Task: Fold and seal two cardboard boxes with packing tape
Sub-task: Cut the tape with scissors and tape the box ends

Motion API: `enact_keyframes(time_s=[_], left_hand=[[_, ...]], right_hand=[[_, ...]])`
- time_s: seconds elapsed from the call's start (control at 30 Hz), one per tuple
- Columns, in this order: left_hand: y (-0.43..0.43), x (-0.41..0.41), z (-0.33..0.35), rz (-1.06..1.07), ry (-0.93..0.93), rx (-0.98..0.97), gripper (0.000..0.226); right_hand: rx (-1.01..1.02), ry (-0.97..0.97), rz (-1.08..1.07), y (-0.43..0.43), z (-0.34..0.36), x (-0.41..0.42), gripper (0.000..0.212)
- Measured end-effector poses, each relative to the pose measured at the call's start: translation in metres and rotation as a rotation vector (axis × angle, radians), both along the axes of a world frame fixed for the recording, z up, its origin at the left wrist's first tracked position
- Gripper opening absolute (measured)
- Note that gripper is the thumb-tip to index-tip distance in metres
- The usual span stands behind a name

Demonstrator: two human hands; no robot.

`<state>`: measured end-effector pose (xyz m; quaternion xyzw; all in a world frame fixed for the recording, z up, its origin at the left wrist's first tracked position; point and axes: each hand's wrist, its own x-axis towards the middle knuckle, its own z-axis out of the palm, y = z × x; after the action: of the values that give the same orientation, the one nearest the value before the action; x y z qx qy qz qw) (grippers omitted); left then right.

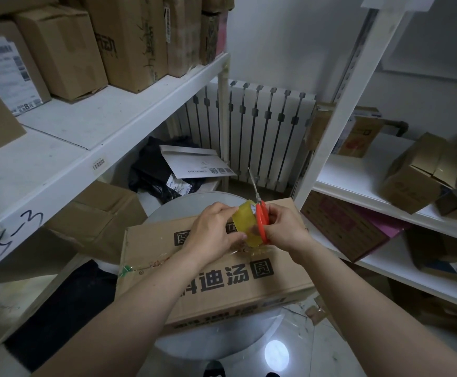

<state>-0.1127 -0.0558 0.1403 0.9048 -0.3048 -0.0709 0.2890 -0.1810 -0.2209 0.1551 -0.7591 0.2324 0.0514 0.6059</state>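
Observation:
A brown cardboard box [221,284] with black printed characters lies closed on a round white table [194,202]; clear tape runs along its top seam. Just above the box my left hand [213,229] grips a yellowish roll of packing tape [245,224], its thumb at the roll's lower edge. My right hand [284,227] holds the roll's other side together with orange-handled scissors [261,221], whose blades point up and away. A short strip of tape hangs from the roll down to the box top.
White shelving [107,131] stacked with cardboard boxes stands on the left, and more shelves [358,186] with boxes on the right. A white radiator [262,137] is at the back wall, with black bags and a white envelope [194,161] before it. Tape scraps lie on the floor.

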Motion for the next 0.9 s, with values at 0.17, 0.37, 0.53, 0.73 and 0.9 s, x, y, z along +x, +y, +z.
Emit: enact_keyframes(time_s=[0.17,0.37,0.53,0.73,0.9], left_hand=[[0.002,0.01,0.003,0.106,0.249,-0.179,0.022],[0.002,0.016,0.001,0.174,0.442,-0.236,0.018],[-0.002,0.016,-0.002,0.207,0.531,-0.287,0.017],[-0.007,0.017,-0.003,0.171,0.526,-0.275,0.027],[-0.006,0.019,-0.003,0.183,0.581,-0.303,0.035]], right_hand=[[-0.044,0.012,0.035,-0.001,-0.001,0.0,0.036],[-0.052,0.022,0.05,0.0,-0.004,-0.001,0.037],[-0.064,0.001,0.042,0.001,-0.004,0.002,0.035],[-0.078,0.017,0.021,-0.002,-0.004,0.002,0.039],[-0.094,0.015,0.03,-0.003,-0.004,-0.001,0.037]])
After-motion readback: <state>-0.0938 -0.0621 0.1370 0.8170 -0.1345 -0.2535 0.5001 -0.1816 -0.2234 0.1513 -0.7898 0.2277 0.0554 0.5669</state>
